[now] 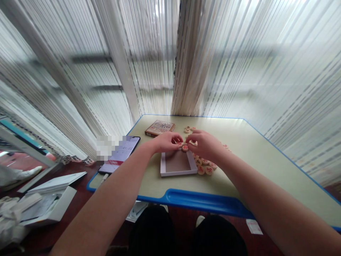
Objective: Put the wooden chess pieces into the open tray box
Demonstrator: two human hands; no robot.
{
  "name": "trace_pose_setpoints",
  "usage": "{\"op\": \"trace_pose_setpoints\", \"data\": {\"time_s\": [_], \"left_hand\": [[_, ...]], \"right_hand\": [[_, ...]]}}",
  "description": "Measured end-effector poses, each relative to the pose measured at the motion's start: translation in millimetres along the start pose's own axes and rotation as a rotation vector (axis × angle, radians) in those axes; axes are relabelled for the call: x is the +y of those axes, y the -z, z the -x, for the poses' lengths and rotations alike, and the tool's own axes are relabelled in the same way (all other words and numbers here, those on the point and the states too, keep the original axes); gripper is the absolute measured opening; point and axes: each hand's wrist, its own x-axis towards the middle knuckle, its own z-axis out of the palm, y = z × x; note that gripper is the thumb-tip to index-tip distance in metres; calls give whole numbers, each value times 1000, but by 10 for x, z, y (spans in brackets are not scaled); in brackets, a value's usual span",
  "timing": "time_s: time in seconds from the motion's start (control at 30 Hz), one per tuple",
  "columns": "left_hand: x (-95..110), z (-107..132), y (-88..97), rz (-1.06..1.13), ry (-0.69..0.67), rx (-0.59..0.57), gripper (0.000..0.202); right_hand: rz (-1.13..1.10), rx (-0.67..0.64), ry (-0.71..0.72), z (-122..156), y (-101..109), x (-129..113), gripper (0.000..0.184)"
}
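A shallow white open box [163, 167] lies on the small table in front of me. Above its far edge, my left hand [167, 141] has its fingers closed on a round Chinese chess piece [179, 143]. My right hand [203, 143] pinches another Chinese chess piece [185, 147] with a red character, close against the first. Loose chess pieces [204, 162] with red or dark characters are heaped right of the box, partly hidden under my right hand and wrist. A few more pieces [187, 131] lie beyond my hands.
A patterned box lid [160, 127] lies at the back left. A phone [121, 154] rests on the table's left side. The blue front edge has a trough [205, 199]. Sheer curtains [154, 64] hang behind. On the floor at left is an open white box [50, 209].
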Motion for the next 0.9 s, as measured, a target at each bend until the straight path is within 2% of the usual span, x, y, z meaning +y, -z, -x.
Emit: {"op": "trace_pose_setpoints", "data": {"time_s": [0.1,0.33,0.53,0.67,0.77,0.9], "left_hand": [[12,8,-3,-13,-8,14,30],[36,8,-9,-25,-30,48,33],[17,0,12,-70,-42,66,33],[-11,-6,23,-67,-31,79,35],[-11,-5,25,-64,-31,87,35],[30,7,24,-101,-56,96,34]], "right_hand": [[36,9,-77,-3,30,24,24],[50,-136,-164,-36,-24,68,29],[5,-199,-249,-67,3,-9,23],[-78,-208,-323,-65,-4,-75,32],[-157,-191,-352,-46,-27,-100,43],[-221,-195,-306,-27,-41,-98,38]]}}
